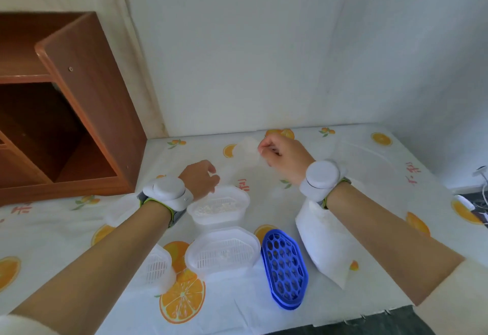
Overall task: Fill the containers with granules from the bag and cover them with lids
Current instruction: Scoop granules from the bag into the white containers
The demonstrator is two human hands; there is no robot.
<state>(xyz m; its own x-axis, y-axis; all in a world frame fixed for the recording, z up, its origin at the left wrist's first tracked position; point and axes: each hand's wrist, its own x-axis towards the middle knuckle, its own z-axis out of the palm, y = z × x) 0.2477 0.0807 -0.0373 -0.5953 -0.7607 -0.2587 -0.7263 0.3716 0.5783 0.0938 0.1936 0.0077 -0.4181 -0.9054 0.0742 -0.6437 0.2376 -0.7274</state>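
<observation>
Domestic interior, probably a room in a home: the table (369, 165) is covered with a glossy white cloth printed with orange slices and stands against a plain pale wall (264, 57) in a corner; beside it, at left, stands a brown wooden shelf unit (79, 102) with open compartments; at the far right edge white cables (484, 189) trail past the table. Small translucent plastic containers (221, 252) and blue perforated lids (285, 268) on the cloth suit household use.

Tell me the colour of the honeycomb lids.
Blue lids, clearest in the head view.
</observation>
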